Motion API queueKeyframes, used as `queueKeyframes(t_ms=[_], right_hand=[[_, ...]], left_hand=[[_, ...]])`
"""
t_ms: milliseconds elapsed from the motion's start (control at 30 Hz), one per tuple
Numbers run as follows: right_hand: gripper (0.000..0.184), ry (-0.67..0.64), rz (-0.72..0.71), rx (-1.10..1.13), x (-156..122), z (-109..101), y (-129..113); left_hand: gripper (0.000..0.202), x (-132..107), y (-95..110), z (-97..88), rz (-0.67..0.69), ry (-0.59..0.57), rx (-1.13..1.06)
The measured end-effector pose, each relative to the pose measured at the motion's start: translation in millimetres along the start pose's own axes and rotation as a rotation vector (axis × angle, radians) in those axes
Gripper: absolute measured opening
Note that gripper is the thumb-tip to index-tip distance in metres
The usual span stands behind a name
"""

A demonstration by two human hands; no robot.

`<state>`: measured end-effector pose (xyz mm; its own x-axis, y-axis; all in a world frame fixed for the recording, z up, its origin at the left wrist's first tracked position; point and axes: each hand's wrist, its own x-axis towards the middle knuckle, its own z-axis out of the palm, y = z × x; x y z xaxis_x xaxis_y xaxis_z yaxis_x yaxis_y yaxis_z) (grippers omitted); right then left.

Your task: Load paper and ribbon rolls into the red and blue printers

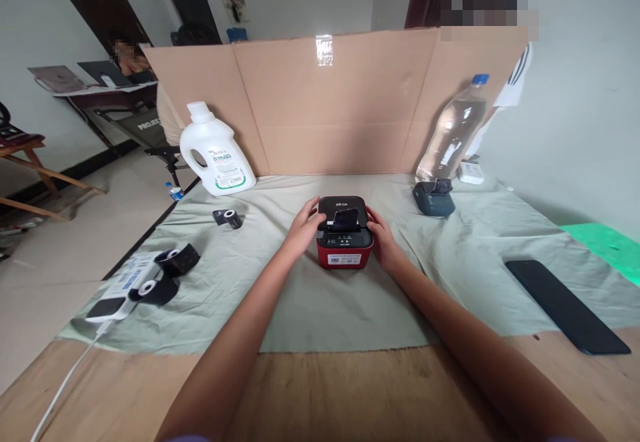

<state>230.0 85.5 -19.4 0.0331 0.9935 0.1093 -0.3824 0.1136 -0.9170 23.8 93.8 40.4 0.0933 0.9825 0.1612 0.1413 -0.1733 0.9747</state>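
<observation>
A small red-and-black label printer [345,232] stands on the green-grey cloth in front of me, with a short black strip [347,219] sticking up from its top slot. My left hand [304,227] is against the printer's left side, its thumb near the lid edge. On the opposite side, my right hand [381,237] has its fingers along the wall and upper edge. Both hands hold the printer between them; some fingertips are hidden behind it.
At left are black rolls [159,289], a small roll [233,219], and a white power strip [125,289]. A white detergent bottle [217,152], a cardboard panel [330,109] and a clear bottle [455,129] stand behind. A dark device [434,199] and black phone [565,305] lie right.
</observation>
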Motion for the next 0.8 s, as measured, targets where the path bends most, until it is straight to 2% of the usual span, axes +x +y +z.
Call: queueKeyframes(t_ms=[33, 100, 167, 267, 500, 700, 800], right_hand=[[0.052, -0.003, 0.010, 0.011, -1.0, 0.8, -0.7], [0.052, -0.010, 0.015, 0.016, -2.7, 2.0, -2.2], [0.051, -0.017, 0.021, 0.015, -3.3, 2.9, -3.5], [0.051, -0.024, 0.033, 0.016, -2.1, 5.2, -6.0], [0.054, 0.013, 0.035, -0.026, 1.1, 9.0, -9.3], [0.049, 0.004, -0.034, -0.011, 1.4, 0.1, 7.2], [0.051, -0.020, -0.075, -0.079, -1.3, -4.3, 13.0]], left_hand=[[0.062, 1.6, -7.6, -0.8, -0.078, -0.041, -0.101], [0.073, 1.7, -19.0, -1.4, -0.150, -0.120, -0.278], [0.075, -1.6, -24.6, -0.9, -0.163, -0.181, -0.400], [0.075, -8.2, -25.1, 0.6, -0.189, -0.228, -0.473], [0.074, -11.5, -23.2, 1.2, -0.198, -0.195, -0.495], [0.065, -10.4, -30.3, 1.7, -0.199, -0.188, -0.472], [0.054, -2.7, -36.4, -7.9, -0.188, -0.089, -0.391]])
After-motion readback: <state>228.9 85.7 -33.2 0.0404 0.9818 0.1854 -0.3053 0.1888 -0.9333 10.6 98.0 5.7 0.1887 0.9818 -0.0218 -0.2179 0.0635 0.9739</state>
